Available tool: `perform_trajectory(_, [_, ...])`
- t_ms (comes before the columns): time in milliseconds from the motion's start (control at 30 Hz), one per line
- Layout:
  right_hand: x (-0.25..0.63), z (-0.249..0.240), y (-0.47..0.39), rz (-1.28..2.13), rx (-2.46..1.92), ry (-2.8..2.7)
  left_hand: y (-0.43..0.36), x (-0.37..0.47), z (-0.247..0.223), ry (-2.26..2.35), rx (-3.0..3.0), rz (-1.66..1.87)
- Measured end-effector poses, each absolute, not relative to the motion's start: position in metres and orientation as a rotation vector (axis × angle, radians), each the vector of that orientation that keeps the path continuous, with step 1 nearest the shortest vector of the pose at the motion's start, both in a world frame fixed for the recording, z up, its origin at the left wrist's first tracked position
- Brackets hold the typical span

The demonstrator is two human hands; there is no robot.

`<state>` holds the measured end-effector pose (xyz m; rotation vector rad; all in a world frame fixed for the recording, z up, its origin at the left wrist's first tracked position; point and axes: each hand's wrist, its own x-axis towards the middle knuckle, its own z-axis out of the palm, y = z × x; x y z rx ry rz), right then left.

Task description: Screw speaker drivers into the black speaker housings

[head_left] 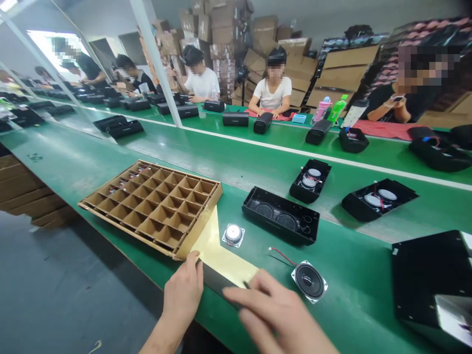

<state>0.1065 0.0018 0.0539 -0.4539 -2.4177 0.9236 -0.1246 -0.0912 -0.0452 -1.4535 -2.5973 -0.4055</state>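
Note:
A black strip (214, 281) lies along the near edge of a sheet of yellow backing paper (232, 263). My left hand (184, 287) is closed on the strip's left end, thumb and fingers together. At the other end my right hand (276, 309), slightly blurred, has its fingers closed on the strip. A small dark tip shows by its index finger; I cannot make out what it is. Beyond the paper lies a loose speaker driver (233, 235), back up. Right of my hands, another speaker driver (309, 280) lies cone up with a red wire.
A divided cardboard tray (177, 253) stands left, with wired parts in its far-left cells. An open black speaker housing (280, 216) lies ahead; two housings with drivers (310, 181) sit behind it. A large black box (427, 275) stands right. Several people work across the bench.

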Motion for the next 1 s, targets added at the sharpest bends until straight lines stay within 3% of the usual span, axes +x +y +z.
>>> perform_trajectory(100, [0.048, 0.014, -0.008, 0.602, -0.721, -2.921, -0.095, -0.125, -0.037, -2.589, -1.448, -0.339])
perform_trajectory(233, [0.015, -0.020, -0.010, 0.525, -0.802, -3.018, -0.107, -0.138, -0.013, -2.483, -1.427, -0.365])
perform_trajectory(367, [0.006, -0.022, -0.014, 0.506, -0.872, -3.048, -0.106, -0.167, 0.005, -2.349, -1.455, -0.347])
perform_trajectory(767, [-0.040, -0.012, -0.014, 0.773, -0.974, -2.947, -0.095, -0.199, 0.015, -2.183, -1.425, -0.367])
perform_trajectory(1000, [-0.028, -0.002, -0.007, 0.996, -0.868, -2.786, -0.099, -0.190, -0.006, -2.184, -1.515, -0.311])
